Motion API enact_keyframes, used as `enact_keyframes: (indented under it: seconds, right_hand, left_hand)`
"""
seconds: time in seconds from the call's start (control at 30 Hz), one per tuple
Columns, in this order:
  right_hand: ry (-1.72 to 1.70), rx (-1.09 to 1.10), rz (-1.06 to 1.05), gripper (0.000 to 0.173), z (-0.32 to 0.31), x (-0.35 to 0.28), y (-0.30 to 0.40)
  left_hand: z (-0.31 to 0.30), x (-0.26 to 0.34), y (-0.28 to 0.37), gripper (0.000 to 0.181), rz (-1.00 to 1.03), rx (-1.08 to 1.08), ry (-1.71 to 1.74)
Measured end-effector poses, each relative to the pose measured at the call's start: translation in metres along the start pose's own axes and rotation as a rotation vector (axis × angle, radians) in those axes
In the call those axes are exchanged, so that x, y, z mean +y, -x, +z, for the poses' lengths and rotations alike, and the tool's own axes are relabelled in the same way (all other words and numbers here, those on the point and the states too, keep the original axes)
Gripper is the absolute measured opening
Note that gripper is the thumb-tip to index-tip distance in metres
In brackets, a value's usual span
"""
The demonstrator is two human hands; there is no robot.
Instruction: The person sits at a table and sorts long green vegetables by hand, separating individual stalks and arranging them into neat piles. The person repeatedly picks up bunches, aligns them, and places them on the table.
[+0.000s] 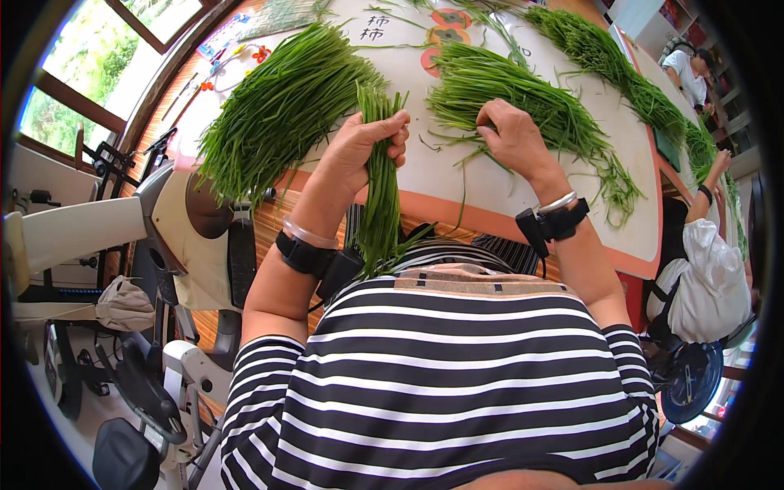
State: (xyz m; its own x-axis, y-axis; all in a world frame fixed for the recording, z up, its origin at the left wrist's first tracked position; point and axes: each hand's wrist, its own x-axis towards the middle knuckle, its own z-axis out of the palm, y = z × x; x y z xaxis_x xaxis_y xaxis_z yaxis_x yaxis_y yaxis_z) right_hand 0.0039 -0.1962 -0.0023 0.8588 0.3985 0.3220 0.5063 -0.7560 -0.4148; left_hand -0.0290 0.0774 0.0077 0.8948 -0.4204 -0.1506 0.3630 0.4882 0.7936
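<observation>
My left hand [361,144] grips an upright bunch of garlic chives [381,190] in front of my body. The bunch's pale cut ends stick up above the fist, and its leaves hang past the table edge. At the near edge of a loose pile of chives [514,92], my right hand [511,135] has its fingers curled down against the stalks. Whether a stalk is pinched there is hidden by the fingers. Left of my left hand lies a larger, neatly aligned heap of chives [288,110]. Stray leaves [615,184] are scattered right of my right hand.
The white table [422,165] has an orange border and printed fruit [450,35]. Another long row of chives [612,67] runs along the right. Exercise equipment [190,245] stands close on my left. Two other people [704,275] are at the right, one farther back.
</observation>
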Motion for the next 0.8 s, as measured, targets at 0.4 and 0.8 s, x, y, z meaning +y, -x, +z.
enact_keyframes:
  seconds: [0.4, 0.8]
  right_hand:
    - [-0.283, 0.079, 0.1, 0.011, -0.006, -0.001, 0.004]
    - [-0.518, 0.062, 0.206, 0.011, -0.008, -0.001, 0.002]
  left_hand:
    - [0.022, -0.03, -0.019, 0.016, 0.006, 0.082, -0.037]
    - [0.032, -0.032, -0.039, 0.018, 0.063, 0.23, -0.003]
